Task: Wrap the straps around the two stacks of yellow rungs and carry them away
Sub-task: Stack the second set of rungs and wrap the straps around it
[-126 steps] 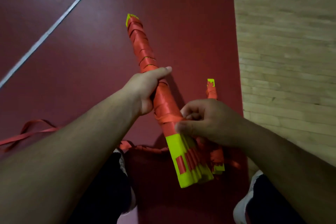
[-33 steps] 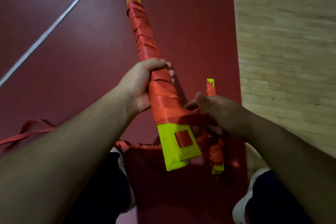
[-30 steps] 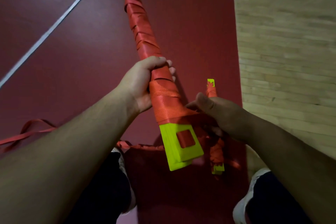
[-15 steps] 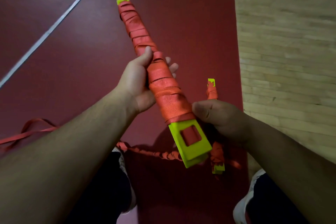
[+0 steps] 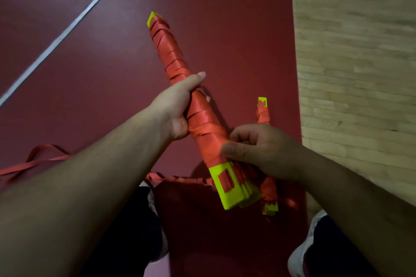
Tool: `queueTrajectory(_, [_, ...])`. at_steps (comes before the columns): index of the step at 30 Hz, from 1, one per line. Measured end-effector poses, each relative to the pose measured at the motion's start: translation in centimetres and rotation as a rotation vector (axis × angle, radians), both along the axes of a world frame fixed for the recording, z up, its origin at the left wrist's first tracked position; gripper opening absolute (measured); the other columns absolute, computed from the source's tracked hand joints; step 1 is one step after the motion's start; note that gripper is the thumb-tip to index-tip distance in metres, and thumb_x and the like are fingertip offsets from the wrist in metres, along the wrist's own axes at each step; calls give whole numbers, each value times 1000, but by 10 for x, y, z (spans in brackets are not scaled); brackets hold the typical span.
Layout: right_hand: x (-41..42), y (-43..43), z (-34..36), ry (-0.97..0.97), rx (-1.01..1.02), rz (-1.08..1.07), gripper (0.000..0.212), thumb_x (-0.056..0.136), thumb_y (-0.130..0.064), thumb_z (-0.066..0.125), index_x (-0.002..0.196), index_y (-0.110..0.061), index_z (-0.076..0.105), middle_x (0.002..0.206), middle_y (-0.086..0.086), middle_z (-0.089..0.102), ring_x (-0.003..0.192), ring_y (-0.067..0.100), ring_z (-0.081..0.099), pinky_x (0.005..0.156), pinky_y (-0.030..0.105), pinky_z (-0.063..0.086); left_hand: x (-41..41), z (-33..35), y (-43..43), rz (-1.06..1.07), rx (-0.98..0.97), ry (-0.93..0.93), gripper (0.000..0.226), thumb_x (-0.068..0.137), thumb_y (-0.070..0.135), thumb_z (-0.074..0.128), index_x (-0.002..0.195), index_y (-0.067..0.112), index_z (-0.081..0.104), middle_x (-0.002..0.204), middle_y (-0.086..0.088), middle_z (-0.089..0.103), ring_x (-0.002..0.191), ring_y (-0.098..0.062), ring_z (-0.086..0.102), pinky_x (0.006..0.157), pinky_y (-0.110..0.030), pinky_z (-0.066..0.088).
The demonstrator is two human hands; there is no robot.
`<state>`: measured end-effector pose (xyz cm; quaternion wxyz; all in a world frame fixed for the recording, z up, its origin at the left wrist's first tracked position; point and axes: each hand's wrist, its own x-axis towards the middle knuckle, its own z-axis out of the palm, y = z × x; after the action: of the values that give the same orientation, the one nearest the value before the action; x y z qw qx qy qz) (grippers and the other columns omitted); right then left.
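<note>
A stack of yellow rungs point(image 5: 227, 189), bound along most of its length in red-orange strap point(image 5: 171, 56), is held tilted above the floor. My left hand point(image 5: 177, 105) grips its middle, thumb lying along the top. My right hand point(image 5: 254, 148) pinches the strap at the lowest turn, just above the bare yellow end. A second wrapped stack point(image 5: 263, 112) lies on the floor behind my right hand, partly hidden by it, its yellow tip showing at both ends. Loose strap point(image 5: 180, 179) trails left from under the held stack.
I stand on a dark red mat point(image 5: 225, 18) crossed by white lines point(image 5: 63, 36). Pale wooden flooring point(image 5: 360, 63) runs along the right. More slack strap point(image 5: 36, 159) loops on the mat at the left. My shoes point(image 5: 299, 254) show at the bottom.
The held stack has rolled about its length, so its layered edge now faces up at the yellow end. My right hand has shifted from beside the yellow end to pinching the last strap turn.
</note>
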<state>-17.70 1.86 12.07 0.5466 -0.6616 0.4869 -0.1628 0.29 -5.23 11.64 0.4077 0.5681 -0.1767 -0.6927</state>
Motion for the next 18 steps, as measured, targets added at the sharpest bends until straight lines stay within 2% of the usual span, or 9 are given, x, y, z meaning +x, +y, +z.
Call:
queueTrajectory(3, [0, -1, 0, 63, 25, 29, 64, 73, -72, 52, 98, -16, 68, 91, 15, 71, 71, 19, 62, 70, 42, 51, 1, 0, -2, 24, -26, 91, 18, 91, 25, 62, 78, 18, 51, 65, -1, 53, 57, -14, 55, 65, -28, 49])
queueTrajectory(5, [-1, 1, 0, 96, 77, 66, 90, 66, -89, 44, 102, -10, 68, 99, 18, 71, 84, 28, 69, 81, 47, 54, 1, 0, -2, 31, -54, 125, 16, 90, 23, 59, 79, 16, 51, 66, 0, 54, 57, -14, 57, 63, -26, 50])
queueTrajectory(7, [-4, 3, -4, 4, 226, 61, 114, 52, -98, 50, 106, 2, 65, 105, 30, 67, 99, 47, 65, 89, 58, 52, 0, 0, -1, 44, -59, 166, 15, 90, 23, 58, 80, 13, 52, 67, -1, 55, 59, -15, 59, 63, -26, 52])
queueTrajectory(9, [-7, 4, -6, -187, 384, 8, 121, 46, -92, 65, 108, 11, 61, 110, 44, 58, 94, 58, 61, 84, 61, 52, 1, 2, -1, 62, -46, 235, 17, 90, 24, 58, 82, 10, 54, 70, -3, 57, 61, -16, 61, 66, -28, 55])
queueTrajectory(11, [-9, 4, -5, -287, 465, -49, 126, 44, -87, 73, 113, 17, 55, 114, 54, 46, 92, 51, 50, 71, 49, 47, 2, 3, 0, 73, -47, 294, 21, 91, 27, 57, 84, 7, 55, 74, -5, 57, 63, -17, 64, 65, -30, 57])
queueTrajectory(13, [-8, 5, -3, -350, 510, -61, 121, 46, -81, 79, 113, 17, 54, 114, 56, 43, 96, 49, 45, 77, 61, 45, 2, 4, 0, 75, -55, 343, 23, 92, 28, 55, 83, 7, 56, 74, -6, 58, 64, -18, 66, 64, -33, 58])
queueTrajectory(14, [-7, 4, -3, -380, 524, -64, 113, 49, -76, 82, 110, 16, 58, 112, 54, 47, 94, 49, 48, 84, 70, 43, 1, 4, 1, 72, -54, 365, 24, 93, 29, 54, 83, 7, 56, 73, -6, 59, 65, -18, 66, 66, -35, 59])
queueTrajectory(15, [-7, 3, -2, -405, 516, -60, 100, 51, -71, 84, 103, 12, 64, 105, 49, 56, 87, 46, 54, 87, 71, 44, 0, 5, 1, 58, -53, 369, 26, 93, 31, 54, 83, 8, 56, 73, -6, 60, 65, -19, 66, 68, -36, 60])
queueTrajectory(18, [-5, 3, 2, -439, 464, -35, 68, 56, -65, 84, 87, -5, 76, 84, 22, 71, 74, 33, 66, 73, 41, 56, 3, 3, -3, -69, -32, 194, 35, 93, 44, 53, 93, 9, 57, 77, -9, 65, 70, -23, 65, 79, -38, 57])
